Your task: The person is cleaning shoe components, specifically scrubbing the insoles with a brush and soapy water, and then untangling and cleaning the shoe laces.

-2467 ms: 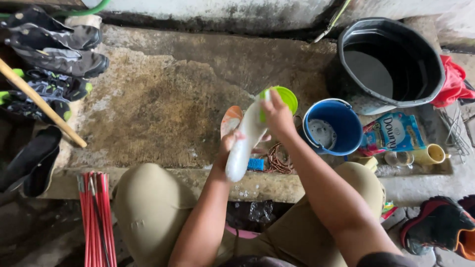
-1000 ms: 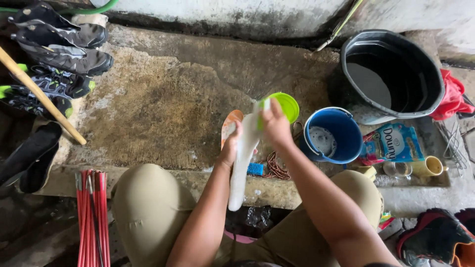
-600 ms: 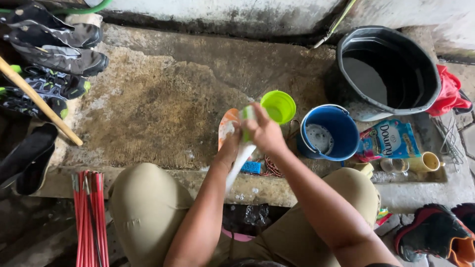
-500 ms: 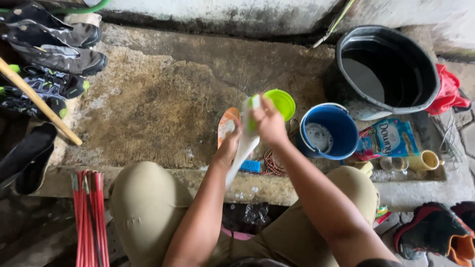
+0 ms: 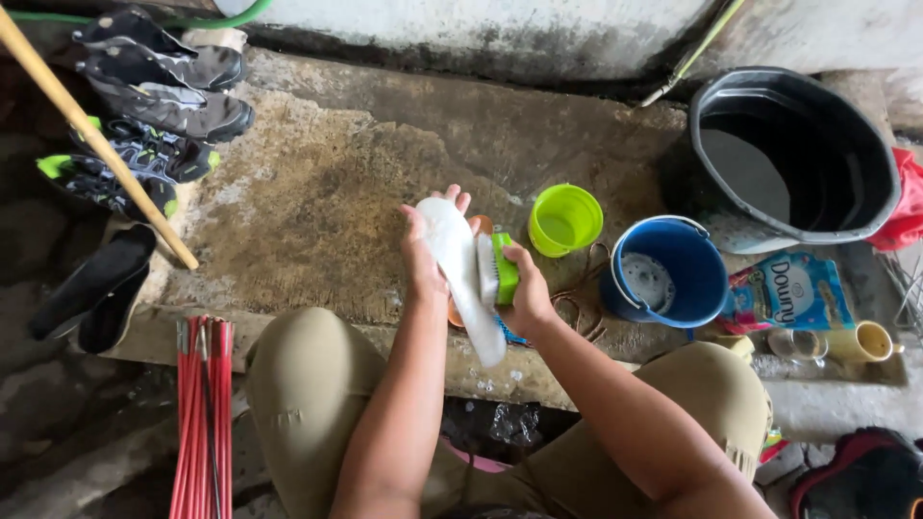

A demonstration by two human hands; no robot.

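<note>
Insole: the white insole (image 5: 460, 274) you hold is long, pale, wet-looking, slanting above the concrete slab (image 5: 317, 192).
Left hand: your left hand (image 5: 423, 255) grips its upper end.
Right hand: your right hand (image 5: 527, 293) clamps a green brush (image 5: 498, 270), bristles seemingly against the insole.

Single view, head-worn camera: it is looking steeply down from above the person's own knees and forearms, facing forward toward the stained wall (image 5: 461, 34) at the top edge. It is sitting close over the concrete slab (image 5: 317, 192), taking in the shoes (image 5: 159, 82) at far left and the black tub (image 5: 798, 144) at far right. No second view is sharing the scene.
</note>
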